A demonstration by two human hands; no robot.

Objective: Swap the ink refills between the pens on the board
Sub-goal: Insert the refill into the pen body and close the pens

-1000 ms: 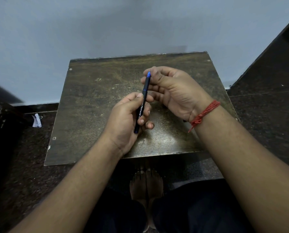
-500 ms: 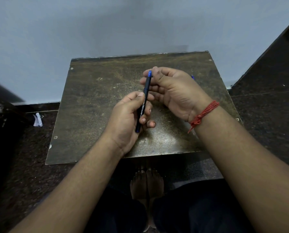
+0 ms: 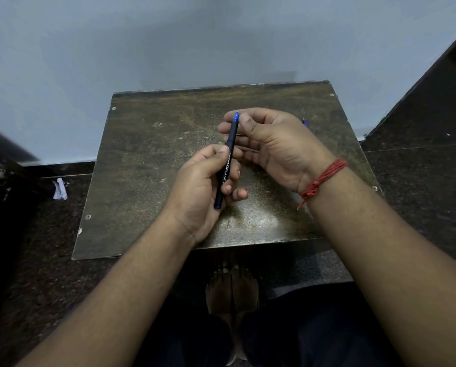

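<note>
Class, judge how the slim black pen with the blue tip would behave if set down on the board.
The slim black pen looks round, so it would probably roll. It seems stiff and light: the left hand holds it with fingertips.

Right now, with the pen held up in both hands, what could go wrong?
The right hand pinches only the pen at its blue tip, so the fine point could bend or ink the fingers. Another blue piece lies mostly hidden behind that hand on the board; a nudge might roll it off.

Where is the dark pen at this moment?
In the head view, the dark pen is centred above the board, gripped by the left hand, its blue tip at the right hand.
</note>
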